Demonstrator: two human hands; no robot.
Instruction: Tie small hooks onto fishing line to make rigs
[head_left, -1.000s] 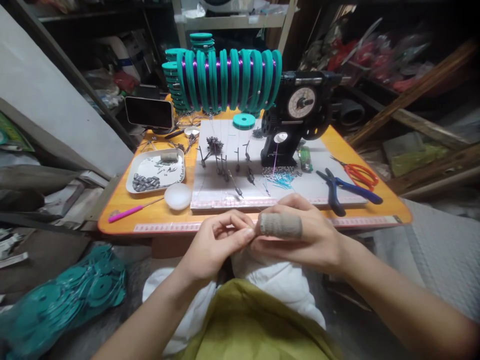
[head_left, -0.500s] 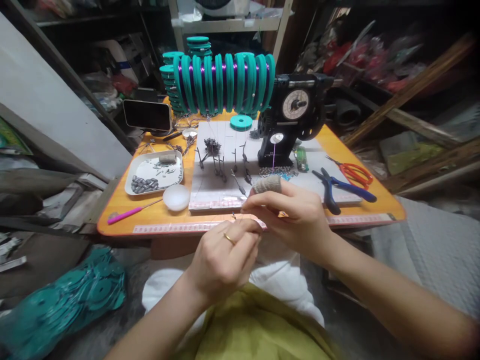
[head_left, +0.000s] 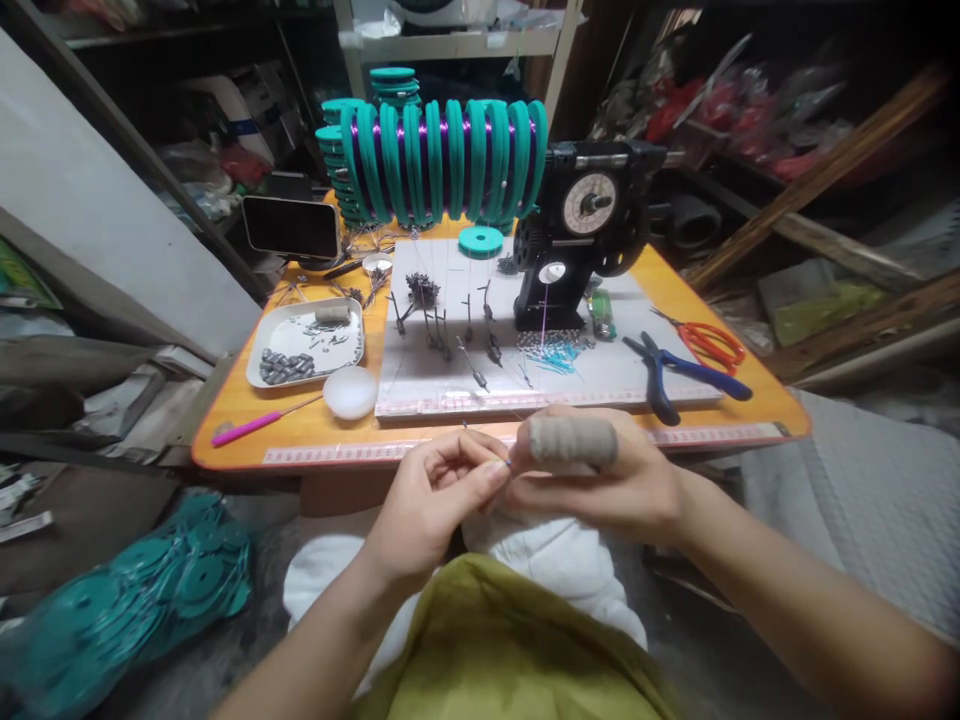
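Above the front edge of the table, my two hands meet fingertip to fingertip. My left hand [head_left: 431, 500] pinches a thin fishing line with a tiny blue piece [head_left: 509, 462] at the tips of thumb and forefinger. My right hand [head_left: 630, 490] is closed against it from the other side, its forefinger wrapped in a grey cloth band [head_left: 574, 440]; what sits between its fingertips is mostly hidden. Behind them, small dark sinkers [head_left: 480, 379] on lines and a pile of short light-blue pieces [head_left: 555, 357] lie on the white board [head_left: 622, 370].
Teal line spools [head_left: 450, 160] hang in a row beside a black winding machine [head_left: 559, 290]. Blue-handled pliers [head_left: 675, 375] and orange scissors [head_left: 712, 348] lie right. Left are a sinker tray [head_left: 259, 375], white bowl [head_left: 350, 393], pink-handled hook [head_left: 247, 428] and phone [head_left: 291, 228].
Both hands have come lower and turned. The left thumb and forefinger now show in a pinch, and the right hand's wrapped finger points left, level with the table edge.
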